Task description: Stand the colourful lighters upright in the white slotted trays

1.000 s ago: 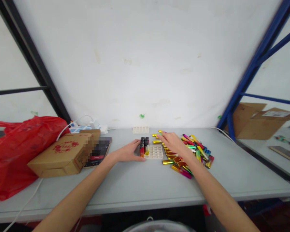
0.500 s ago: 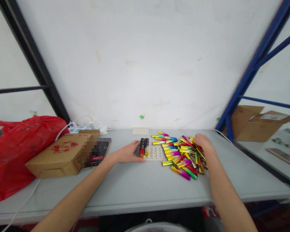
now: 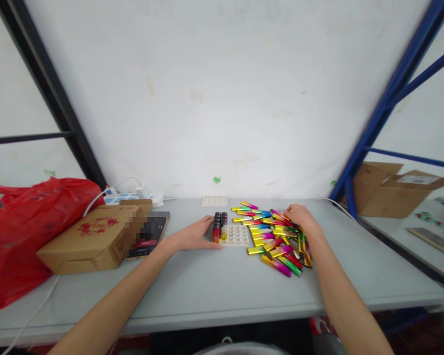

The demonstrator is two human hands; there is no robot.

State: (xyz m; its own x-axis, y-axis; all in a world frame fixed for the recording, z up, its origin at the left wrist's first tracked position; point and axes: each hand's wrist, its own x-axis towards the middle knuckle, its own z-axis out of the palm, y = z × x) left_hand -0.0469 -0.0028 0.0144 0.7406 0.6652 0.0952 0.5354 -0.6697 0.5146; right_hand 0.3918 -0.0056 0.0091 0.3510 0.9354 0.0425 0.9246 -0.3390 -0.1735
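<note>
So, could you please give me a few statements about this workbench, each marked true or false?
1. The left hand is at the left end of the pale tray. True.
2. The right hand is at the loose shiny pieces. True.
3. Those shiny pieces lie left of the tray. False: they lie to its right.
4. A second tray lies near the wall. True.
5. The black-topped pieces lie flat. False: they stand upright.

lighters (image 3: pixel 273 244) block right of tray (image 3: pixel 239 240)
</note>
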